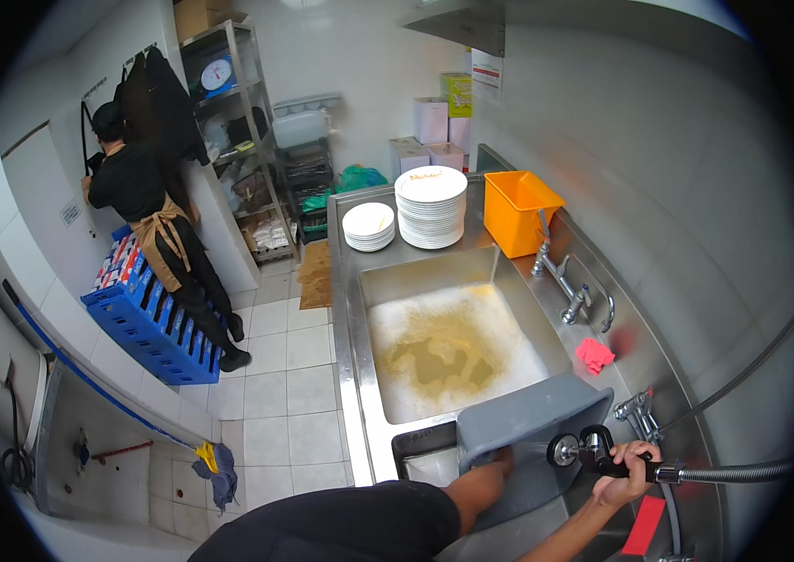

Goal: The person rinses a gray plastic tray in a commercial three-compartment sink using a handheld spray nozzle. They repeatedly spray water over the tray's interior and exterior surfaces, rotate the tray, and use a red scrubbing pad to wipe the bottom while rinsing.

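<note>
My right hand (625,472) is closed around the black handle of a pre-rinse spray gun (583,451), whose round head faces a grey plastic tub (534,414). The tub is tilted over the divider between the sink basins. My left hand (501,465) reaches against the tub's inner side near its left rim; its fingers are mostly hidden. Beyond the tub, a steel sink basin (432,281) holds cloudy brownish water with white foam (397,316). A tall stack of white plates (432,211) and a shorter stack (369,228) stand behind the basin.
An orange bin (517,211), a mixer tap (565,288) and a pink cloth (594,356) are along the right side. A second tap (639,414) is beside the spray gun. A person (151,204) stands at left by blue crates (151,330). A mop (217,471) leans left.
</note>
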Demonstrator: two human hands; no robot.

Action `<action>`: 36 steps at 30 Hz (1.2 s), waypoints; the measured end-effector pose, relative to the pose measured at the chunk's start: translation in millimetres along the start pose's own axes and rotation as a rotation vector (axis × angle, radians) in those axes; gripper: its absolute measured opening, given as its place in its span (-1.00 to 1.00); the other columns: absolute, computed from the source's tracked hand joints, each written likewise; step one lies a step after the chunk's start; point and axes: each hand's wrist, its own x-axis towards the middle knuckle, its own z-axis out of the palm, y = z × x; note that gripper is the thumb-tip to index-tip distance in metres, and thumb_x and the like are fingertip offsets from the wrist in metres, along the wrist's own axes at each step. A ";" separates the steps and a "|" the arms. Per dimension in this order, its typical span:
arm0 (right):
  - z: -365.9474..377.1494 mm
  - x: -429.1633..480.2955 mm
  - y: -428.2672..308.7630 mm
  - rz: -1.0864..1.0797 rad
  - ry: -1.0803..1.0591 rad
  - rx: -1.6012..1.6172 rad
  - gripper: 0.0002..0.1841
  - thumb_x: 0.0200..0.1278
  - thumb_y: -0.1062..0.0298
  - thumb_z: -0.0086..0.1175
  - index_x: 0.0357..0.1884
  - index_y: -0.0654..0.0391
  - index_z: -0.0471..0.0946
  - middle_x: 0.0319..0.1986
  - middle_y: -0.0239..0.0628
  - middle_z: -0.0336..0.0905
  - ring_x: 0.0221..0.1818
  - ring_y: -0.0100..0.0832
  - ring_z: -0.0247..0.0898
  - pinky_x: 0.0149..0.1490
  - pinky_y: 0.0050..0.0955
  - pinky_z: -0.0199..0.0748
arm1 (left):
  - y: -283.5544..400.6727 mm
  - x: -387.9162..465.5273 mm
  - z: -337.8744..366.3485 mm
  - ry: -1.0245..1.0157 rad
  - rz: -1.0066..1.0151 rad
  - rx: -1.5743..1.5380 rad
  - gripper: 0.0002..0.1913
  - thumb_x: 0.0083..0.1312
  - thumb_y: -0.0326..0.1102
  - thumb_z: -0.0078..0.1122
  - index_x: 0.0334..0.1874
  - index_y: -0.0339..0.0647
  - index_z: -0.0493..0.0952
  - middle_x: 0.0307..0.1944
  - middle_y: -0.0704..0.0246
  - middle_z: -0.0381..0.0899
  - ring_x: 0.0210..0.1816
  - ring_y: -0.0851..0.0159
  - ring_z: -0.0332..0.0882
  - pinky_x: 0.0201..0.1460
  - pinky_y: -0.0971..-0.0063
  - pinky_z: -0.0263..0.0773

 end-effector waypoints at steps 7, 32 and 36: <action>-4.9 -10.7 12.2 0.012 -0.025 -0.044 -0.86 -0.04 0.59 -0.12 -0.37 0.22 0.37 -0.51 -0.27 0.28 -0.53 -0.47 0.13 -0.30 -0.45 0.26 | -5.5 10.9 8.7 0.009 -0.010 -0.006 -0.51 0.51 -0.16 -0.39 0.45 -0.03 0.22 0.56 0.26 -0.01 0.59 0.10 -0.20 0.51 -0.30 -0.44; -4.5 31.6 14.5 -0.032 0.099 -0.103 -0.95 -0.09 0.67 0.01 -0.53 0.34 0.48 -0.64 -0.18 0.42 -0.63 -0.40 0.34 -0.39 -0.37 0.39 | 15.0 19.4 -5.7 -0.306 -0.084 0.496 -0.39 0.48 -0.13 -0.35 0.57 -0.09 0.00 0.62 0.24 -0.27 0.62 0.15 -0.38 0.49 -0.31 -0.52; -5.4 37.5 7.7 -0.037 0.138 -0.093 -0.97 -0.11 0.66 0.02 -0.60 0.34 0.49 -0.66 -0.21 0.43 -0.65 -0.43 0.33 -0.43 -0.43 0.36 | 23.7 9.1 -17.9 -0.358 -0.070 0.539 -0.37 0.47 -0.14 -0.30 0.57 -0.16 -0.01 0.62 0.23 -0.27 0.63 0.15 -0.40 0.49 -0.31 -0.51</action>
